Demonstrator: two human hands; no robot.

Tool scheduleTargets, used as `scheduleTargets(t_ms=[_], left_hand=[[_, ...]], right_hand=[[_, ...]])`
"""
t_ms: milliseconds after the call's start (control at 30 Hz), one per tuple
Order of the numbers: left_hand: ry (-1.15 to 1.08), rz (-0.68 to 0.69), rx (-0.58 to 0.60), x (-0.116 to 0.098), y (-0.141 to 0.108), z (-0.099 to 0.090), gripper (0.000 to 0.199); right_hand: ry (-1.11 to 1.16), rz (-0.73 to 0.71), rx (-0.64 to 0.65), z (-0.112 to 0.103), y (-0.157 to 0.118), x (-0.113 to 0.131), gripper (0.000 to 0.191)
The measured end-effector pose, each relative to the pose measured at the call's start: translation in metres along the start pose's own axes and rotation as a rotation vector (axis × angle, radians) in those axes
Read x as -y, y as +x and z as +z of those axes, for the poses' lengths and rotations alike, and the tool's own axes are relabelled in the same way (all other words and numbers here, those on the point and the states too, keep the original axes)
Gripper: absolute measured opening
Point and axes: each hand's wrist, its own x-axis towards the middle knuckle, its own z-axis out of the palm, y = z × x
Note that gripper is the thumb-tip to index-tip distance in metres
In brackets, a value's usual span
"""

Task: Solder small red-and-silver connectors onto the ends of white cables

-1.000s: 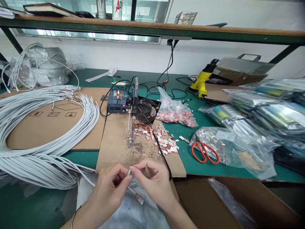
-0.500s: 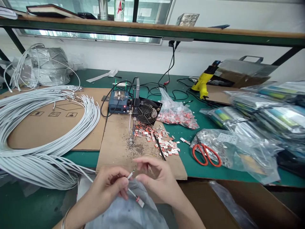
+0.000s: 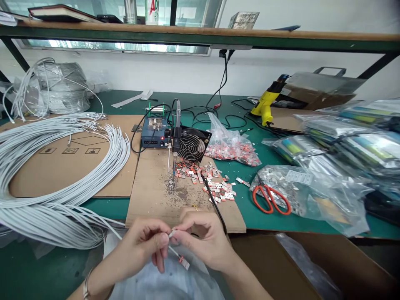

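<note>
My left hand (image 3: 145, 246) pinches a thin white cable (image 3: 173, 250), near the bottom centre. A small red and white connector piece (image 3: 184, 262) hangs from the cable below the fingers. My right hand (image 3: 203, 235) has thumb and index finger closed on the cable's end, touching the left fingertips; the tip itself is hidden. Beyond the hands, a soldering iron (image 3: 177, 125) stands upright over the cardboard, beside a blue soldering station (image 3: 154, 135) and a black fan (image 3: 192, 146). Many small red and white pieces (image 3: 220, 189) lie scattered on the cardboard.
White cable bundles (image 3: 62, 200) cover the left side. Red-handled scissors (image 3: 271, 200) rest by a plastic bag of metal parts (image 3: 281, 183). Farther back are a bag of red pieces (image 3: 234, 150) and a yellow heat gun (image 3: 265, 104). A shelf (image 3: 187, 35) crosses above.
My right hand has moved left and closed its thumb and index finger on the cable end, which was exposed before. The view has shifted slightly.
</note>
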Motion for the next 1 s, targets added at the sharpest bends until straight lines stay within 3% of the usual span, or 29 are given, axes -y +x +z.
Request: scheduleTargets(t_ms=[67,167,233,300,367,467,600,800,933,1000], left_hand=[[-0.055,0.021,-0.039,0.002,0.004,0.003,0.047],[-0.093,0.035,-0.071,0.005,0.006,0.004,0.046],[-0.103,0.027,-0.069,0.007,0.005,0.001,0.042],[-0.099,0.029,-0.086,0.008,0.003,-0.002,0.04],[-0.083,0.036,-0.107,0.008,0.004,-0.003,0.042],[-0.045,0.038,-0.135,0.006,0.007,-0.002,0.046],[0.067,0.125,-0.214,0.004,0.011,0.002,0.034],[0.296,0.166,-0.228,0.008,0.011,-0.001,0.023],[0.274,0.136,-0.219,0.009,0.012,-0.001,0.026],[0.196,0.093,-0.213,0.007,0.014,0.002,0.029]], right_hand=[[0.178,-0.039,-0.105,0.009,0.0,-0.01,0.012],[0.337,-0.032,-0.141,0.012,0.004,-0.02,0.014],[0.399,-0.064,-0.22,0.004,0.009,-0.021,0.021],[0.404,-0.151,-0.39,-0.008,0.012,-0.019,0.025],[0.314,-0.198,-0.455,-0.018,0.011,-0.015,0.019],[0.07,-0.107,-0.255,-0.022,0.005,-0.012,0.003],[-0.151,0.011,-0.057,-0.013,-0.002,-0.009,0.006],[-0.281,-0.011,-0.03,-0.01,0.003,0.001,0.007],[-0.3,-0.06,-0.057,-0.007,0.002,-0.002,0.011],[-0.246,-0.096,-0.135,0.0,0.001,-0.01,0.013]])
